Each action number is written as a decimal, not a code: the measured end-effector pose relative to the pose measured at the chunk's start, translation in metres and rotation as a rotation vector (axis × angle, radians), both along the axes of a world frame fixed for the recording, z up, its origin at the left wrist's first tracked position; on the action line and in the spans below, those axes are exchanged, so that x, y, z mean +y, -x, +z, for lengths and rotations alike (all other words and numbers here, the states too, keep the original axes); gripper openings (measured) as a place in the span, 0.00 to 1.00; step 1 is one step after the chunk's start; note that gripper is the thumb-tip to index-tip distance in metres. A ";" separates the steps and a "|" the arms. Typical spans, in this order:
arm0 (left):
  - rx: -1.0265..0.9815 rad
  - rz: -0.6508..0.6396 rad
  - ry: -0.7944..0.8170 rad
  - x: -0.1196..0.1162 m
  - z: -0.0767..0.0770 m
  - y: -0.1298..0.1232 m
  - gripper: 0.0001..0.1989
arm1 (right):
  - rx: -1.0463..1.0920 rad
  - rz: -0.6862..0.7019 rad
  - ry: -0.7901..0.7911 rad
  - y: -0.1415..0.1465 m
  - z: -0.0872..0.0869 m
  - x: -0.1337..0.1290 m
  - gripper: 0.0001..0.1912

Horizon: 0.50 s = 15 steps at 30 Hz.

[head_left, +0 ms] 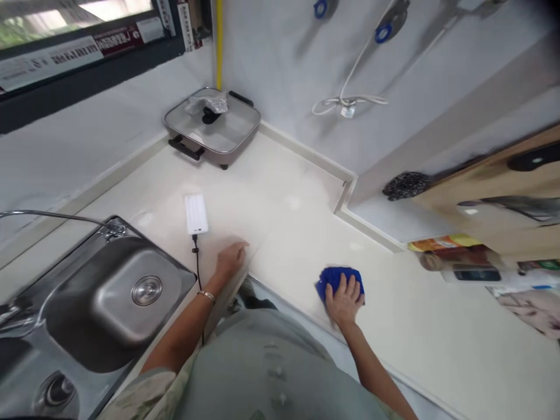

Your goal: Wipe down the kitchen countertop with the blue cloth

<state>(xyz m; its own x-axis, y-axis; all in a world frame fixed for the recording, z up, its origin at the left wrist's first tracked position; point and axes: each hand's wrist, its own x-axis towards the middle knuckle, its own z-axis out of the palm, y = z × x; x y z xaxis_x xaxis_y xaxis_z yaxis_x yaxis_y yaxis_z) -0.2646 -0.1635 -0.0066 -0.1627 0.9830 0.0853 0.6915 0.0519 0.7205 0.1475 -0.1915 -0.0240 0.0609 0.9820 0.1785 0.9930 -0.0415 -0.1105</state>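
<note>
My right hand (345, 300) presses a bunched blue cloth (326, 279) against the white countertop (289, 233), near its front edge. The fingers lie over the top of the cloth and cover part of it. My left hand (230, 261), with a bracelet on the wrist, rests on the counter by the inner corner, fingers curled in and nothing seen in them. Just beyond it lies a white power bank (196, 214), with a black cable (198, 265) running from it toward the front edge beside my left forearm.
A steel sink (172, 303) with a faucet lies at the left. In the back corner stands an electric pan (236, 119) with a glass lid. A tied white cord (345, 102) hangs on the wall. Packets, a phone (476, 274) and a wooden board (490, 175) are at the right.
</note>
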 end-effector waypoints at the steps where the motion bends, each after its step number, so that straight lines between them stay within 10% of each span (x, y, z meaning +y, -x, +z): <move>1: 0.010 0.005 0.005 0.000 -0.001 0.000 0.16 | -0.010 -0.019 -0.001 0.008 0.000 0.009 0.37; 15: 0.058 0.016 0.065 0.008 0.001 -0.002 0.15 | 0.020 0.111 0.232 0.111 0.013 0.216 0.40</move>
